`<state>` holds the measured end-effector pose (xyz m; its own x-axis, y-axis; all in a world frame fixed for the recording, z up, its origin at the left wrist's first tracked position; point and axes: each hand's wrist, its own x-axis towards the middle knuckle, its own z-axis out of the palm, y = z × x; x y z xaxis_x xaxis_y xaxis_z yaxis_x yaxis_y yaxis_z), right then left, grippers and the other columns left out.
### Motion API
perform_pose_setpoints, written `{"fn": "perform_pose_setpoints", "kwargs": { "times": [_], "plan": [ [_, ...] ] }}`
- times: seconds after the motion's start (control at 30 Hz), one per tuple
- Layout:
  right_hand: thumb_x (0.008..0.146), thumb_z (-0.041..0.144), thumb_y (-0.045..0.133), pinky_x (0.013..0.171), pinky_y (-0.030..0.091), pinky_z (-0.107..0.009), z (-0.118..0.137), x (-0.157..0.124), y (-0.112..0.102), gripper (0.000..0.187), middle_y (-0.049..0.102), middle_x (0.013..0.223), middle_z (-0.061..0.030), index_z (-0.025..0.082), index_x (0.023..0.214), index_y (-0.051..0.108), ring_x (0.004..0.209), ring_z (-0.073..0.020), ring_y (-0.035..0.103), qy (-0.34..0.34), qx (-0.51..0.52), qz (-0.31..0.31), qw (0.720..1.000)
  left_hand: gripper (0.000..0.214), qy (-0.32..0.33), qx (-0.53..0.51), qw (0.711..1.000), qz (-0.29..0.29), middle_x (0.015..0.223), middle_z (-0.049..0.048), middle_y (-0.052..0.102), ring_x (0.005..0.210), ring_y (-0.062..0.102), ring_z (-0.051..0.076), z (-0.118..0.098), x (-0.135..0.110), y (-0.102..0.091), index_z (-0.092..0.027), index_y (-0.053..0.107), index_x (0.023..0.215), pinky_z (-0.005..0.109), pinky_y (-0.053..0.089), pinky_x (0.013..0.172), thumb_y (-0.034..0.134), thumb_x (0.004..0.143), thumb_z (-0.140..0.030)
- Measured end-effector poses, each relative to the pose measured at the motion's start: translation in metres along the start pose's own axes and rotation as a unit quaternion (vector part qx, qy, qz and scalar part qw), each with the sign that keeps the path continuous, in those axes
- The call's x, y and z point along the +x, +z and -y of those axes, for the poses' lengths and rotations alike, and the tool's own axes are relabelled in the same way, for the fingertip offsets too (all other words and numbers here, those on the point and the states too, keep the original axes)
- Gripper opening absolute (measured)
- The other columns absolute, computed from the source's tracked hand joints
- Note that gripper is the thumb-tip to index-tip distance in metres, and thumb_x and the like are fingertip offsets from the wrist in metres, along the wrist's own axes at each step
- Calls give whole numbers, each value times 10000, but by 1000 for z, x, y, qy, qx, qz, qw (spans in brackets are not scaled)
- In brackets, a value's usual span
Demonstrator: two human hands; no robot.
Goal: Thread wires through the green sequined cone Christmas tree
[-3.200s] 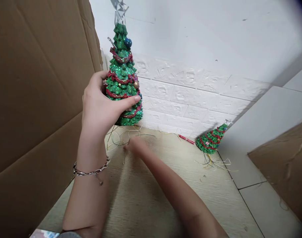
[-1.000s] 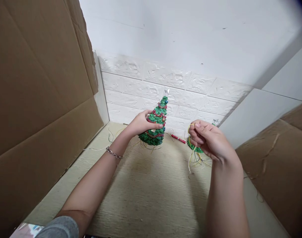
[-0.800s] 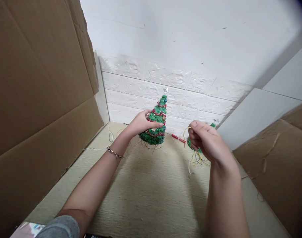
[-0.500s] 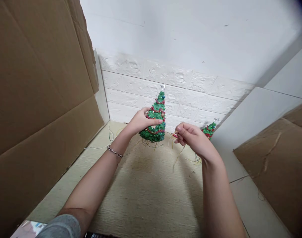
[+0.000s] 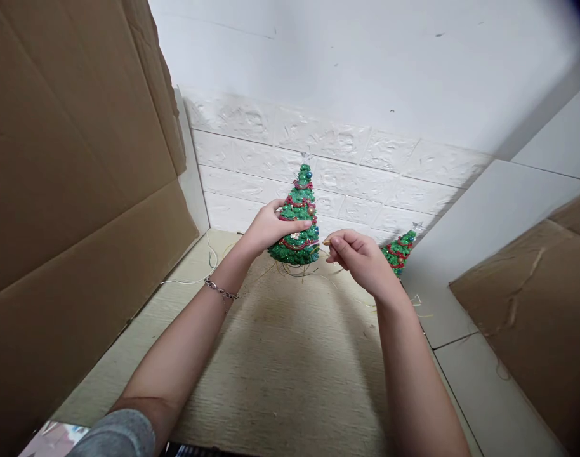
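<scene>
Your left grip (image 5: 270, 228) wraps the large beaded Christmas tree (image 5: 299, 252), holding it upright with its long axis pointing up and its loose wires (image 5: 294, 271) splayed below. Your right grip (image 5: 359, 260) is pinched narrow on a thin yellowish wire (image 5: 326, 242), just right of that tree, fingertips aimed at it. A smaller beaded tree (image 5: 398, 252) leans farther right of the large tree, nearest your right grip.

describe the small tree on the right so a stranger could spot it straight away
Start at the white brick wall at the back. Low at its right end, by the white panel and just past the right hand pinching a thin strand, is a small green tree. Unlike the bigger tree in the left hand, it is tilted and untouched.
</scene>
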<state>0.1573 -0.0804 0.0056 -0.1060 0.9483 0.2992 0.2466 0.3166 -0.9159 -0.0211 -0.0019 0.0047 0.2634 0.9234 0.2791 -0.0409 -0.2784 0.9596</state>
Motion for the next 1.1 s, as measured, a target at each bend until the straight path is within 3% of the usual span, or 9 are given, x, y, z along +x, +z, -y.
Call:
{"fn": "perform_pose_setpoints", "kwargs": {
  "times": [0.13, 0.23, 0.4, 0.5, 0.7, 0.9, 1.1],
  "plan": [
    [850, 338, 462, 488, 336, -204, -3, 1, 4, 195, 495, 626, 39, 200, 800, 590, 520, -72, 439, -3, -27, -43, 999, 667, -6, -11, 1000, 15, 1039, 145, 671, 898, 654, 237, -2, -1, 2, -125, 558, 1095, 396, 511, 828, 840, 528, -335],
    [839, 393, 505, 481, 297, -216, -4, 0, 6, 227, 486, 602, 40, 195, 796, 609, 502, -76, 402, -28, -85, -71, 993, 667, -7, -13, 1000, 19, 1039, 144, 673, 904, 653, 241, -2, -1, 3, -125, 559, 1097, 390, 510, 822, 839, 529, -333],
    [777, 442, 609, 483, 204, -229, -4, -3, 7, 249, 319, 476, 73, 197, 765, 651, 466, -72, 264, -38, -158, -107, 981, 615, 11, -34, 998, 51, 1037, 120, 677, 933, 647, 239, -2, -2, 3, -130, 574, 1060, 369, 508, 835, 834, 533, -310],
    [785, 397, 606, 503, 220, -233, -3, -3, 10, 201, 274, 492, 72, 205, 765, 665, 483, -75, 258, -73, -172, -141, 972, 609, 17, -47, 996, 67, 1036, 113, 677, 940, 647, 243, -3, -3, 4, -135, 571, 1053, 371, 511, 831, 834, 521, -273],
    [779, 311, 578, 520, 253, -238, -2, 0, 19, 140, 307, 477, 73, 203, 715, 638, 473, -76, 270, -104, -207, -160, 959, 647, 7, -48, 997, 65, 1004, 120, 679, 917, 652, 245, -5, -4, 8, -131, 553, 1050, 378, 514, 813, 846, 482, -235],
    [761, 307, 561, 507, 251, -234, -7, 0, 26, 147, 309, 449, 84, 199, 663, 574, 449, -71, 258, -74, -194, -195, 959, 648, 13, -53, 996, 64, 1019, 122, 675, 916, 653, 235, -3, -2, 9, -132, 542, 1058, 367, 517, 812, 839, 490, -226],
    [759, 308, 528, 506, 275, -233, -10, 0, 32, 156, 415, 493, 64, 197, 650, 530, 466, -77, 322, -57, -166, -215, 961, 628, 26, -46, 997, 57, 1006, 114, 677, 936, 646, 245, -6, -4, 11, -134, 544, 1046, 383, 514, 828, 829, 493, -218]
  ]
}}
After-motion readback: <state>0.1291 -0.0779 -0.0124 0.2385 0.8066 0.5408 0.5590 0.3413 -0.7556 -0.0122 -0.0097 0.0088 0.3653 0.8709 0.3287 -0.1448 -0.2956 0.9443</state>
